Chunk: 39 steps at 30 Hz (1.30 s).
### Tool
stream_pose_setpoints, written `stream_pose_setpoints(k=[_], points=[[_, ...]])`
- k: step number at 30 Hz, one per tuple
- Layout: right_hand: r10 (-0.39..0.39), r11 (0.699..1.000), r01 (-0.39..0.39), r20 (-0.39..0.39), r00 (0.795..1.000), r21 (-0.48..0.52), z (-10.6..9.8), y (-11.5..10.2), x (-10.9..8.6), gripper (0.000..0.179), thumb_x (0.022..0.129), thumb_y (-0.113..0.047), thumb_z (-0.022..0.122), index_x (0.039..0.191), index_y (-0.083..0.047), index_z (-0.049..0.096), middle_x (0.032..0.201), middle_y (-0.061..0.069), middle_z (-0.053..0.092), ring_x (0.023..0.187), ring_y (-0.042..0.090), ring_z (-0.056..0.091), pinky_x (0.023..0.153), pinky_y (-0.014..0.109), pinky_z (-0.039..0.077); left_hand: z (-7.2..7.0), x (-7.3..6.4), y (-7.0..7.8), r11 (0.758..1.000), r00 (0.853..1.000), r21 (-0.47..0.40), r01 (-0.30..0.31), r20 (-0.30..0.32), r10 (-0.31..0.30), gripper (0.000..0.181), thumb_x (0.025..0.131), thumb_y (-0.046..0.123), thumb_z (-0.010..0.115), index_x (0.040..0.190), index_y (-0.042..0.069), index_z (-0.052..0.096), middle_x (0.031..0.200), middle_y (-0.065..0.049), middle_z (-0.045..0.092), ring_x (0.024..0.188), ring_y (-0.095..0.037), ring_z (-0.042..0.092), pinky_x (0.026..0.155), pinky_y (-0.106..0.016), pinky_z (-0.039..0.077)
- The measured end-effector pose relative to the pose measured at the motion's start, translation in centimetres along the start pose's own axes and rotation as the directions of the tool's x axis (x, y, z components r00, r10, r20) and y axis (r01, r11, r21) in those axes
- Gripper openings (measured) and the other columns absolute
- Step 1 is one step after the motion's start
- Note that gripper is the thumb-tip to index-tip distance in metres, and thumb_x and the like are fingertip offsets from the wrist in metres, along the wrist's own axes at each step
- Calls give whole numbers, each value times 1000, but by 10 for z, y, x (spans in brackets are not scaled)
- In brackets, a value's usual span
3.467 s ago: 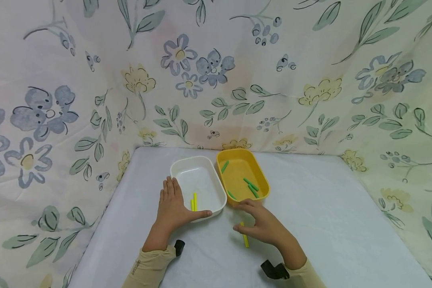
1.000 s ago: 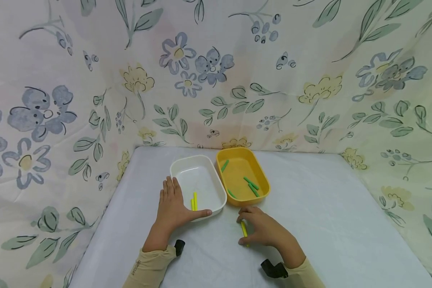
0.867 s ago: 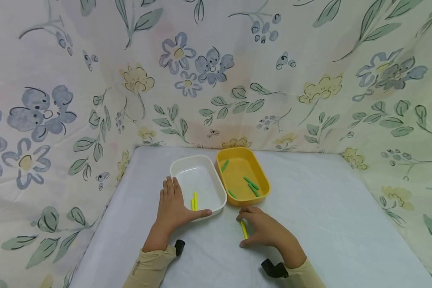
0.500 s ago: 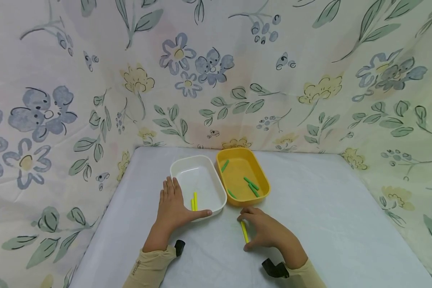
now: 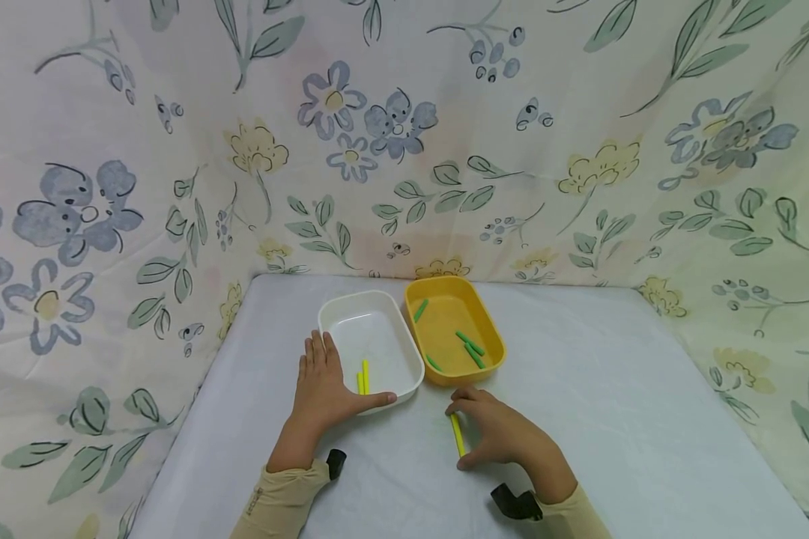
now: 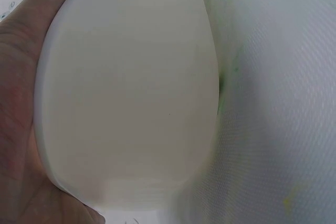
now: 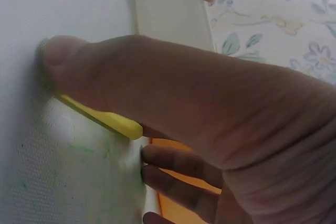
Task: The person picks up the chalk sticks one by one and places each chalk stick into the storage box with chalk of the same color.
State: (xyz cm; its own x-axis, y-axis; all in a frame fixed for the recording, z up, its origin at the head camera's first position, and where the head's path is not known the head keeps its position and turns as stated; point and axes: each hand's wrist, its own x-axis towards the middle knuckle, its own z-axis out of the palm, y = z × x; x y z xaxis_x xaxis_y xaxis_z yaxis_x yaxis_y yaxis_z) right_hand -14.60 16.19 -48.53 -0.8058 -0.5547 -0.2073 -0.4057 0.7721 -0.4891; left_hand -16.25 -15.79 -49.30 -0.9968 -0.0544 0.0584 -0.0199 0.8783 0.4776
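My left hand [image 5: 323, 397] rests against the white tray [image 5: 371, 329], fingers straight along its left side and thumb along the front rim. In the left wrist view, the tray's smooth outer wall [image 6: 126, 87] fills the middle. My right hand [image 5: 502, 430] holds a thin yellow stick [image 5: 457, 436] low over the cloth, with the thumb at its near end and fingertips at its far end. The right wrist view shows the stick [image 7: 113, 120] partly behind the thumb. Two yellow sticks [image 5: 365, 376] lie inside the white tray.
Beside the white tray stands a yellow-orange tray [image 5: 448, 318] holding several green sticks [image 5: 470, 344]. White cloth [image 5: 580, 359] covers the table, with faint green smudges in the right wrist view. A floral curtain [image 5: 404, 202] hangs behind and at the sides.
My right hand has come down from beside the yellow-orange tray, and its thumb and fingers have closed in on the ends of the yellow stick. The left hand and trays stay put.
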Motion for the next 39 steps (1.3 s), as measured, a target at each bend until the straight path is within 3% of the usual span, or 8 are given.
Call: stream_pose_setpoints(k=[9, 18, 24, 32, 39], points=[[-29, 1000, 28, -32, 999, -14, 1, 0, 0, 69, 64, -53, 87, 122, -23, 63, 140, -1, 50, 130, 20, 46, 106, 47, 44, 3, 1, -2, 1000, 1000, 1, 0, 3, 0, 163, 41, 102, 55, 157, 3, -5, 164, -20, -9, 153, -38, -4, 122, -57, 10], [-74, 996, 70, -83, 994, -47, 2, -1, 0, 68, 66, -57, 85, 121, -24, 62, 129, -9, 53, 119, 12, 51, 103, 42, 47, 3, 1, -2, 1000, 1000, 6, -1, 1, 1, 163, 41, 102, 54, 157, 2, -4, 164, -21, -7, 153, -39, -3, 121, -58, 11], [-55, 998, 53, -87, 995, -34, 4, -1, 1, 68, 65, -59, 84, 121, -28, 61, 126, -13, 54, 117, 9, 50, 103, 41, 47, 4, 1, -3, 1000, 1000, 10, -4, -4, 4, 163, 41, 102, 54, 157, 2, -4, 164, -22, -6, 152, -40, -2, 121, -58, 11], [-106, 994, 103, -133, 985, -34, 6, -1, 0, 67, 67, -59, 83, 121, -25, 62, 122, -12, 56, 113, 8, 51, 100, 41, 48, 5, 1, -3, 1000, 1000, 0, 4, 1, -4, 163, 40, 102, 54, 157, 4, -5, 164, -21, -7, 153, -39, -3, 121, -58, 11], [-106, 994, 105, -145, 984, -13, 7, 1, 1, 66, 69, -57, 83, 122, -23, 62, 123, -10, 58, 115, 11, 52, 102, 42, 47, 5, 1, -3, 1000, 1000, -28, 12, 4, -12, 163, 40, 101, 55, 157, 5, -5, 164, -20, -9, 153, -39, -2, 121, -58, 13]])
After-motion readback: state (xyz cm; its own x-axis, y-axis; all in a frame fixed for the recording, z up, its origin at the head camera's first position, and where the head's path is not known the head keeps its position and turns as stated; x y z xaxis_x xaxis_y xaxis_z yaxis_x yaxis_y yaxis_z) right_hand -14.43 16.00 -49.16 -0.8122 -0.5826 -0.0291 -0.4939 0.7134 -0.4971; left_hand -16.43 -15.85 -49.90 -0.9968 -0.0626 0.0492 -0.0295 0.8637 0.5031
